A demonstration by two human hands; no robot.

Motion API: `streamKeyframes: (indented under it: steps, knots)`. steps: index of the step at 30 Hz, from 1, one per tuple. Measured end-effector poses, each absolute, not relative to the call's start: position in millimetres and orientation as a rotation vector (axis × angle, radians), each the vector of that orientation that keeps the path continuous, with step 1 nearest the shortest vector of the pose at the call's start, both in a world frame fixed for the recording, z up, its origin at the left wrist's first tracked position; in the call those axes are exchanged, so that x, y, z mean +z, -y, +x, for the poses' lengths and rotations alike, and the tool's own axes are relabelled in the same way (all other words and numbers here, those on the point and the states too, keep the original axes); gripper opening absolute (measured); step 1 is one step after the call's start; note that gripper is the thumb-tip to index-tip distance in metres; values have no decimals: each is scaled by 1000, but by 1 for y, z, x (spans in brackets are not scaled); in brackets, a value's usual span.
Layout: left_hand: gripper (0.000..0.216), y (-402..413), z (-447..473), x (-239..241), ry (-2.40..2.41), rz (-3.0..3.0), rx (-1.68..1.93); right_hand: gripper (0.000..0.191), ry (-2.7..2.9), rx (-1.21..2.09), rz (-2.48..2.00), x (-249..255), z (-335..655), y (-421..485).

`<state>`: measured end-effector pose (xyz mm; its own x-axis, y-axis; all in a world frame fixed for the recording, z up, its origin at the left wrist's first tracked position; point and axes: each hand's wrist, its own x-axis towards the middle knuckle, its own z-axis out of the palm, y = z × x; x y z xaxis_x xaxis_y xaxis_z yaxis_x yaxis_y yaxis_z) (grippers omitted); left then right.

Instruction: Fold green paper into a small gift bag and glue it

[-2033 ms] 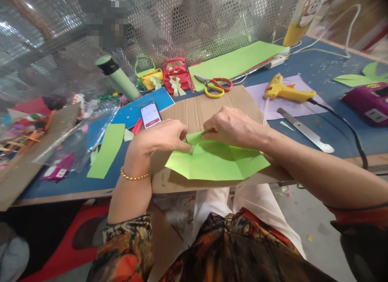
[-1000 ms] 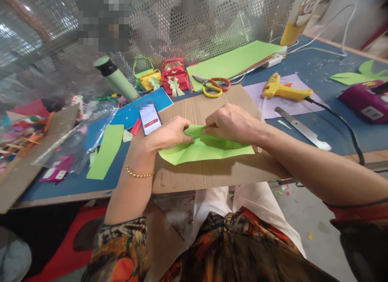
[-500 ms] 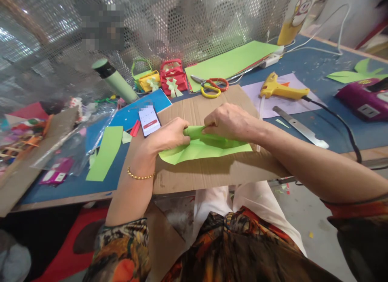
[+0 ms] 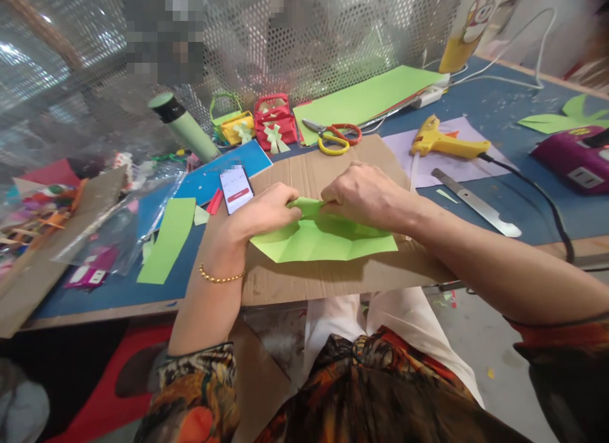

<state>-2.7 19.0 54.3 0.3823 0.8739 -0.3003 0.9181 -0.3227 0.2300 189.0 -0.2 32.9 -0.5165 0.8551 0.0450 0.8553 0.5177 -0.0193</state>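
Note:
A creased light green paper sheet [image 4: 323, 243] lies on a brown cardboard mat [image 4: 333, 275] in front of me. My left hand [image 4: 264, 211] pinches the sheet's far edge from the left, fingers closed on it. My right hand [image 4: 364, 195] pinches the same folded edge from the right, fingers curled over the paper. The two hands nearly touch at the fold. A gold bead bracelet is on my left wrist.
A phone [image 4: 236, 188] lies left of the hands. Scissors [image 4: 333, 137], a yellow glue gun [image 4: 445, 141] with black cord, and a metal blade [image 4: 478, 204] lie beyond and to the right. Small paper baskets [image 4: 275, 122], a green bottle [image 4: 183, 124], green paper sheets [image 4: 366, 100] and a purple box [image 4: 578, 160] stand behind.
The green sheet was pulled up and gathered toward the far edge, showing less of it on the cardboard. In the last half second the fold loosened a little and the sheet spread flatter.

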Motion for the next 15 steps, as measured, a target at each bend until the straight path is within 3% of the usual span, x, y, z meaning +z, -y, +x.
streamKeyframes:
  steps: [8, 15]
  knots:
    - [28, -21, -3, 47, -1546, 2430, -186, 23, 2734, -75, -1470, 33, 188, 0]
    - [22, -21, 1, 41, -1568, 2463, -175, 25, 2714, -52, -1500, 30, 189, 0]
